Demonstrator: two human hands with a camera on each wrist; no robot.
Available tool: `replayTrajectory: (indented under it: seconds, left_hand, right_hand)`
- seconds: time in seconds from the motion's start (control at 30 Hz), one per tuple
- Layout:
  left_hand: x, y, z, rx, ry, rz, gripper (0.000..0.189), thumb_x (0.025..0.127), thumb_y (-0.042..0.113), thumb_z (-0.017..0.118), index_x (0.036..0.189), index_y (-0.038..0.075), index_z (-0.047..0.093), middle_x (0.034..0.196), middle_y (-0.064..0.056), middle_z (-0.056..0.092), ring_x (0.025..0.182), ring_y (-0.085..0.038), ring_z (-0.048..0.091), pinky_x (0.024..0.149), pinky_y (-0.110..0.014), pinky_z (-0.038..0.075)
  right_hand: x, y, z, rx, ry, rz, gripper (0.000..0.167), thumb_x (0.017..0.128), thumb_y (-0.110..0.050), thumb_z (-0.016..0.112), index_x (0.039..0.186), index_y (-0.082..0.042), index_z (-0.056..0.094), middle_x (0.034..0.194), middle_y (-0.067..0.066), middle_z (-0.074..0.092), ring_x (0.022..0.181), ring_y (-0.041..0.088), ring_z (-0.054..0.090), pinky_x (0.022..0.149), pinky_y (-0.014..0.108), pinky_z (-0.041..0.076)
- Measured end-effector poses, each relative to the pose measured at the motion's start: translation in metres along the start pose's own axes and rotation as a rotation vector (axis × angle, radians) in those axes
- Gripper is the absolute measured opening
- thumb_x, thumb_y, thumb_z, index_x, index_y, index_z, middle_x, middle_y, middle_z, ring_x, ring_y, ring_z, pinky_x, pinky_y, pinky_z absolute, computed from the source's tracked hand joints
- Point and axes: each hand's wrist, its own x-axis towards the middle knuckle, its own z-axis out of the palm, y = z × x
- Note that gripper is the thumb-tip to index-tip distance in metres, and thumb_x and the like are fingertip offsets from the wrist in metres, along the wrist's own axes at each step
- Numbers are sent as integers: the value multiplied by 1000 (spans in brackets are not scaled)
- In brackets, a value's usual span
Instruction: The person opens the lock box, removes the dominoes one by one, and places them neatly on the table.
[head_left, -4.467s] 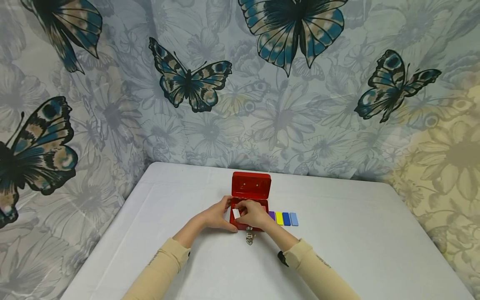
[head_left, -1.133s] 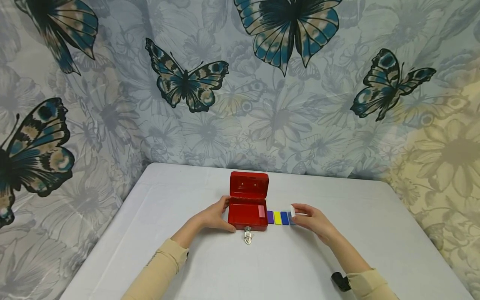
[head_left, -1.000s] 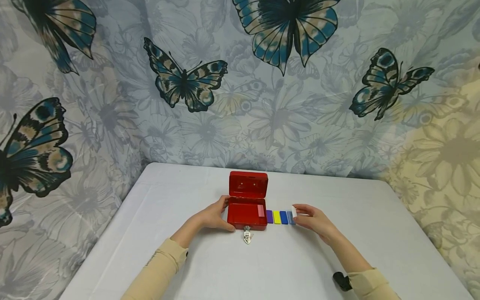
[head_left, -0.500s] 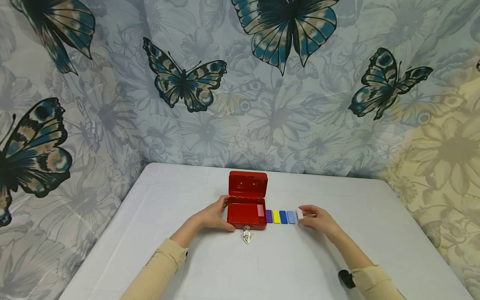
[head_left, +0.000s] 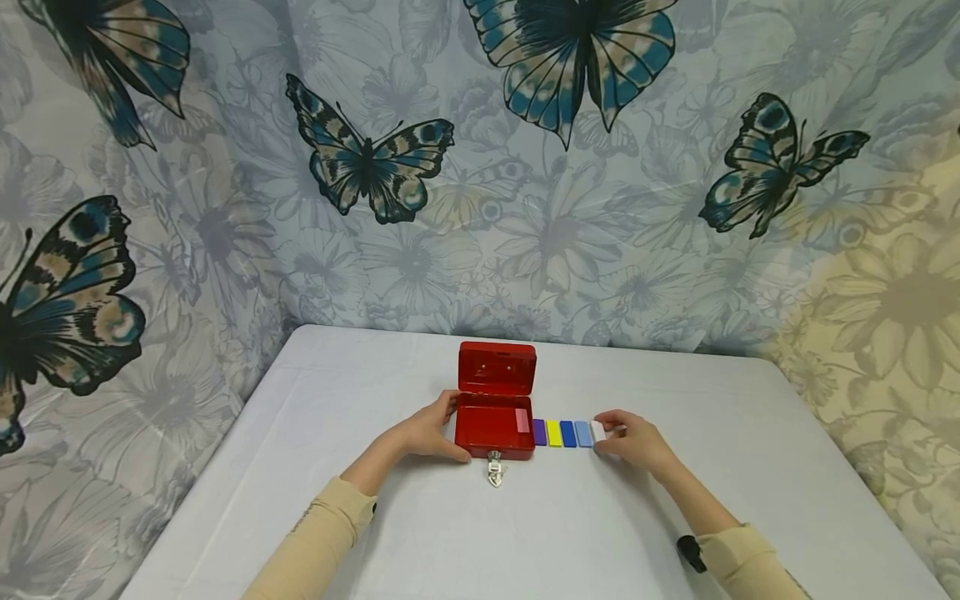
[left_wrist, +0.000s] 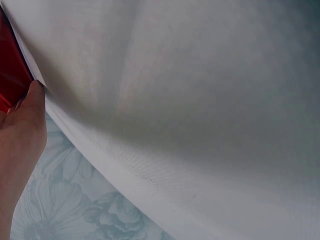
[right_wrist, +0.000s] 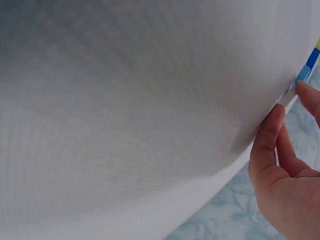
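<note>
A red metal cash box (head_left: 487, 429) stands with its lid up; a pink flat block (head_left: 521, 421) lies inside at the right. My left hand (head_left: 429, 432) grips the box's left side, thumb at the front corner and fingers toward the back. In the left wrist view that hand touches the red box wall (left_wrist: 12, 70). To the right runs a row of flat blocks: purple (head_left: 540, 432), yellow (head_left: 554, 433), dark blue (head_left: 568, 434) and light blue (head_left: 583, 434). At its right end my right hand (head_left: 636, 439) pinches a white block (head_left: 597, 431) between thumb and fingers, low at the table.
A silver lock with keys (head_left: 495, 471) hangs at the box's front. White cloth covers the table (head_left: 420, 525). A butterfly-patterned curtain (head_left: 555, 250) rises behind the table's far edge.
The right hand took the white block out of the box and carried it right, past the light blue one. It is now lowered flat beside the row. The left hand has stayed on the box.
</note>
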Motion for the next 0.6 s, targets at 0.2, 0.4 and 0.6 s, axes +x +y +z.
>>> replayTrajectory:
  seconds: [0.2,0.4,0.6]
  left_hand:
    - [-1,0,0,-2,4,3,101,71,26,88,146,5,24,147,-13,40,137,-30,38,111,-42,35]
    - [-1,1,0,-2,-3,7,100,72,24,87,146,4,23,147,-14,40,137,-31,38,111,-43,35]
    - [-2,2,0,-5,0,2,100,72,24,87,147,6,23,148,-12,39,137,-30,38,112,-41,35]
  right_hand:
    - [1,-1,2,-21,16,-26,47,79,-10,79,120,3,60,101,12,58,86,24,52,68,29,46]
    - [1,1,0,-8,-16,-26,52,77,-9,81,122,5,59,103,11,58,87,23,52,70,29,47]
    - [1,1,-3,-19,-26,-36,52,77,-8,80,123,5,58,104,12,58,89,24,53,72,31,48]
